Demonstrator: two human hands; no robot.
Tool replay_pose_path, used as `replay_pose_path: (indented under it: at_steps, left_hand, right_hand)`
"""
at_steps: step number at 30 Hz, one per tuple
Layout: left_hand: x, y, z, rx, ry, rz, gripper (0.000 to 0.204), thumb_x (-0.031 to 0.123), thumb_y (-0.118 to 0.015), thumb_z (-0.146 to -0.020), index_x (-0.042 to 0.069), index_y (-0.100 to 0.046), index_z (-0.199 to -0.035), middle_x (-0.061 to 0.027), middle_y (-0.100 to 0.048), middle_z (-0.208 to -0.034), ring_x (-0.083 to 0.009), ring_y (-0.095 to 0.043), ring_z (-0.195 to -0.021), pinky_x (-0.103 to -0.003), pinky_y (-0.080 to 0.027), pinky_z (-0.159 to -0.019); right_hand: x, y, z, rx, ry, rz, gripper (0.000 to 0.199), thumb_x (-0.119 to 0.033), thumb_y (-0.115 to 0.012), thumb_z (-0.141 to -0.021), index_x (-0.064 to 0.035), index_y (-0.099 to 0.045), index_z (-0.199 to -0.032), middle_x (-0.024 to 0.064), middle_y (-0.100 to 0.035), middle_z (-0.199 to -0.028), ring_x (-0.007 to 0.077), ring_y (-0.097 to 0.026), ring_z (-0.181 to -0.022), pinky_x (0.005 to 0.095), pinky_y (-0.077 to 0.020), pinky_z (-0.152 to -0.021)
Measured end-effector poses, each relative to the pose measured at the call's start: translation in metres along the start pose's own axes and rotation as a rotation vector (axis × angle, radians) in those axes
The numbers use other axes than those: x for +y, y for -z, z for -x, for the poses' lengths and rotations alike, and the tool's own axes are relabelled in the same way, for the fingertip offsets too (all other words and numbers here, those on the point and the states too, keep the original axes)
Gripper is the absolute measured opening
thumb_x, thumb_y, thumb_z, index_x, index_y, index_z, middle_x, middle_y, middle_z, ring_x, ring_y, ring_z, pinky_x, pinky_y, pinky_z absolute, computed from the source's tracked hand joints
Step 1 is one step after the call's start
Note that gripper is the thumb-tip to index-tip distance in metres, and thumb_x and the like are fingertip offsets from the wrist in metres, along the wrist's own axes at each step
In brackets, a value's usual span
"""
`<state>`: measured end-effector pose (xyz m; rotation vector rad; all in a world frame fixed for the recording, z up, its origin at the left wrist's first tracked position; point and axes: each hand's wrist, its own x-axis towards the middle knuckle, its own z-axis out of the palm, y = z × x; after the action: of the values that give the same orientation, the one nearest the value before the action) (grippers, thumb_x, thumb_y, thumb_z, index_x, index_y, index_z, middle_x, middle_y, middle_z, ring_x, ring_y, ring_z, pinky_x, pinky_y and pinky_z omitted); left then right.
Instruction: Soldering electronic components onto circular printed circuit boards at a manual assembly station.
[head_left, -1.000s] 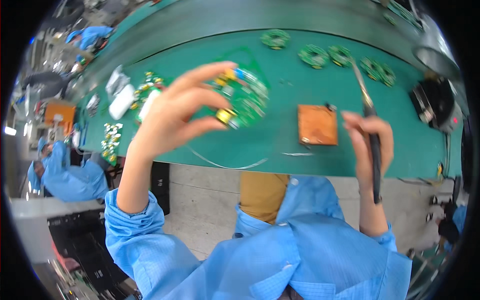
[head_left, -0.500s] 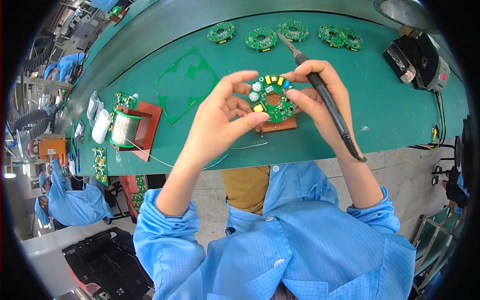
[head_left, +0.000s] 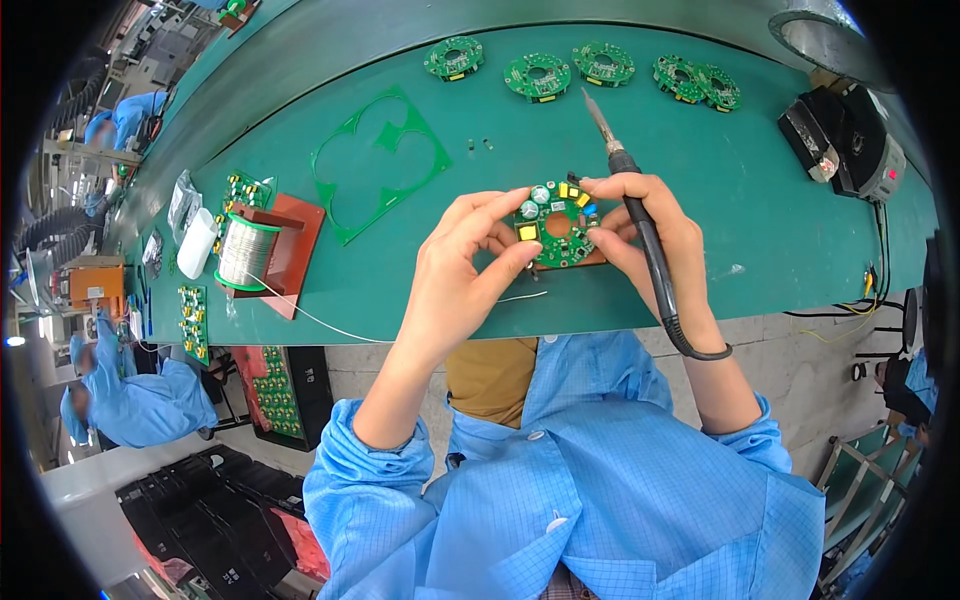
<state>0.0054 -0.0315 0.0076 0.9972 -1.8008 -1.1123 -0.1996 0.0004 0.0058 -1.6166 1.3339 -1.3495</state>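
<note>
Both hands (head_left: 450, 262) hold a round green circuit board (head_left: 576, 240), the right also gripping a soldering iron (head_left: 647, 232).

1. Straight across the middle, a broad green bench (head_left: 750, 180) swept from left to right, and look, a grey panel (head_left: 310, 50) backed its far edge!
2. Far right, a round grey metal hood (head_left: 815, 35) hung above the corner.
3. Over on the left, dark ribbed ducting (head_left: 75, 200) crowded in, while a light (head_left: 15, 341) glared by the rim.
4. Below, pale grey floor (head_left: 780, 380) showed.
5. Near left, a whitish counter (head_left: 80, 485); near right, a metal rack (head_left: 870, 482) stood!
</note>
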Motion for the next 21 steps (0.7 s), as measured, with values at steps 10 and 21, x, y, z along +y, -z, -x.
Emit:
replay_pose_path:
  at_steps: [10, 21]
  left_hand:
    - [0.006, 0.000, 0.003, 0.004, 0.044, -0.221, 0.042, 0.009, -0.069, -0.083, 0.005, -0.060, -0.124, -0.0101, -0.059, -0.113, -0.0170, -0.059, -0.087, -0.029, -0.049, -0.072]
    - [0.001, -0.007, 0.001, -0.017, 0.055, -0.197, 0.041, 0.006, -0.062, -0.088, 0.005, -0.056, -0.128, -0.0109, -0.049, -0.118, -0.0138, -0.055, -0.087, -0.025, -0.048, -0.069]
  right_hand:
    - [0.001, -0.004, 0.002, 0.022, 0.107, 0.136, 0.036, 0.004, -0.068, -0.074, -0.0074, -0.061, -0.107, 0.0061, -0.066, -0.107, 0.0194, -0.059, -0.078, 0.0308, -0.0511, -0.070]
    - [0.003, -0.002, 0.008, 0.039, 0.184, 0.254, 0.037, 0.003, -0.070, -0.071, -0.0076, -0.062, -0.106, 0.0040, -0.067, -0.105, 0.0211, -0.058, -0.077, 0.0320, -0.0499, -0.069]
